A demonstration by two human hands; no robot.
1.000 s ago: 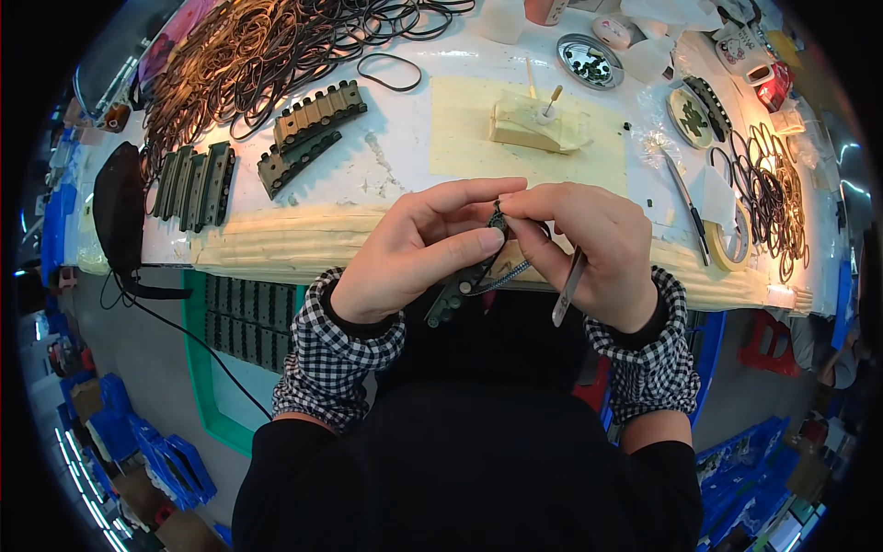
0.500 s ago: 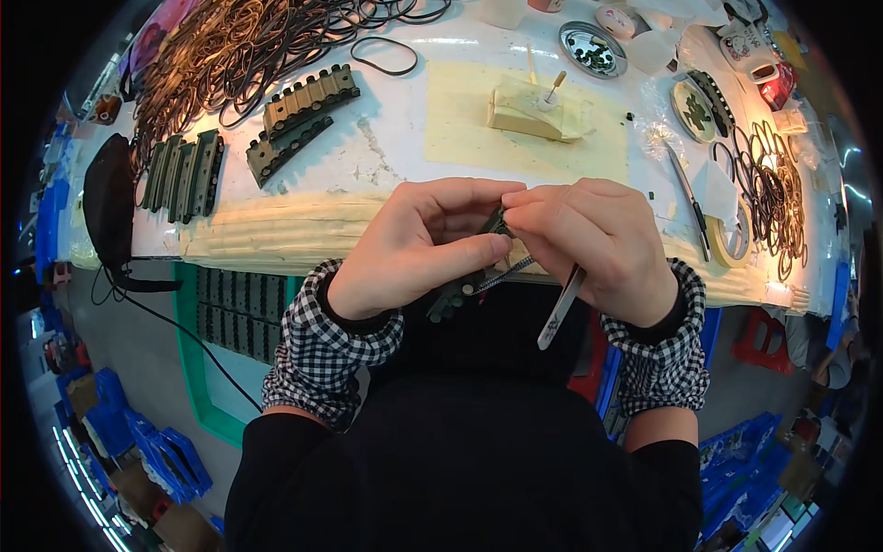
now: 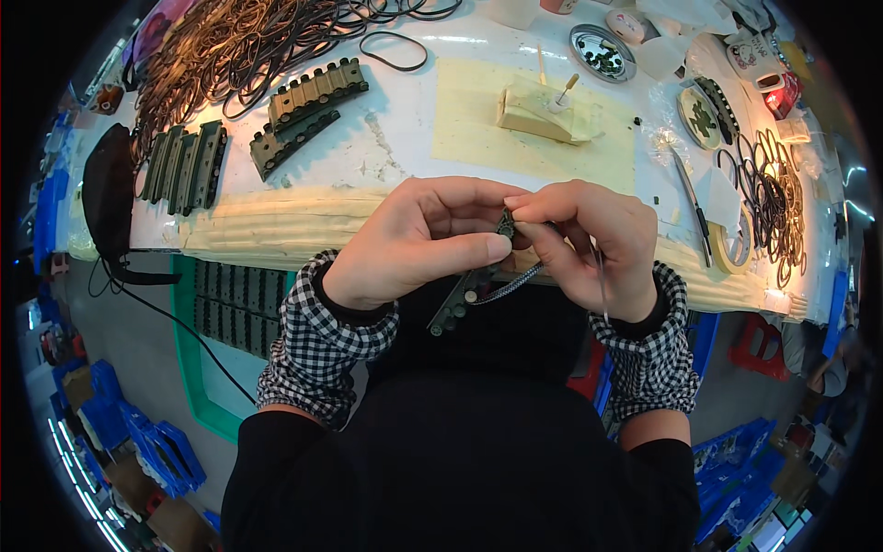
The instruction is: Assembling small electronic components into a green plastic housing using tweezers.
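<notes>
In front of my chest, my left hand (image 3: 405, 244) grips a dark green studded plastic strip (image 3: 451, 311) between thumb and fingers. The strip slants, its lower end hanging below my thumb. From a small round peg on it, a grey braided-looking cord (image 3: 511, 286) curves toward my right hand (image 3: 598, 239). That hand's thumb and forefinger pinch together at the strip's upper end. A thin metal tool (image 3: 603, 283), apparently tweezers, is tucked in the right palm and seen edge-on. What lies between the right fingertips is hidden.
Green strips (image 3: 189, 170) and a stacked pair (image 3: 317, 97) lie at the left, by piled rubber bands (image 3: 230, 55). A masking-tape-coloured block (image 3: 543, 115) sits on yellow paper. A craft knife (image 3: 692, 207), tape roll (image 3: 733, 248) and dish of small green parts (image 3: 602, 52) are rightward.
My right hand has turned and drawn slightly back, so the metal tool now points more upright and shows narrower. The strip's lower end has tilted further into view below my left thumb.
</notes>
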